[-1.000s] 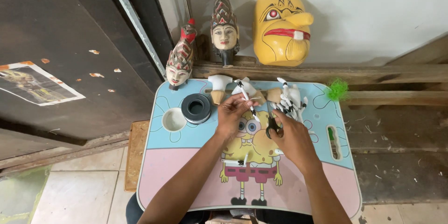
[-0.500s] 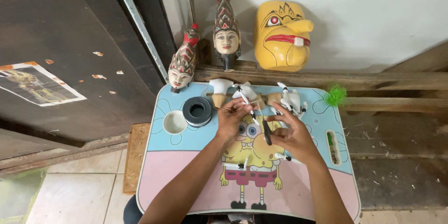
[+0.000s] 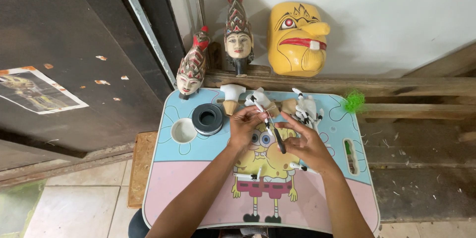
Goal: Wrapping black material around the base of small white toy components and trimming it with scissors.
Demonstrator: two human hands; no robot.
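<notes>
Left hand (image 3: 244, 128): at the middle of the tabletop (image 3: 168, 188), its grip pinching a small white piece with black tips (image 3: 262, 111) held up off the surface.
Right hand (image 3: 303, 141): at 3 o'clock of the left hand and just beside it, its grip closed around a thin dark tool (image 3: 279, 141) that slants up toward the white piece.
White piece: between the two hands, above the cartoon print; whether the tool's tip touches it cannot be told.
Loose white pieces (image 3: 306, 110): a heap at 1 o'clock of the hands, near the far edge.
Two more pieces (image 3: 248, 175): flat on the tabletop at 6 o'clock of the left hand.
Black roll (image 3: 207, 118): at 9 o'clock of the left hand, a white cup (image 3: 184, 131) just beside it.
Puppet heads (image 3: 238, 39): two carved ones at 11 o'clock, along the wooden ledge.
Yellow mask (image 3: 296, 38): at 12 o'clock, leaning on the wall.
Green tuft (image 3: 353, 101): at 2 o'clock, at the tabletop's corner.
</notes>
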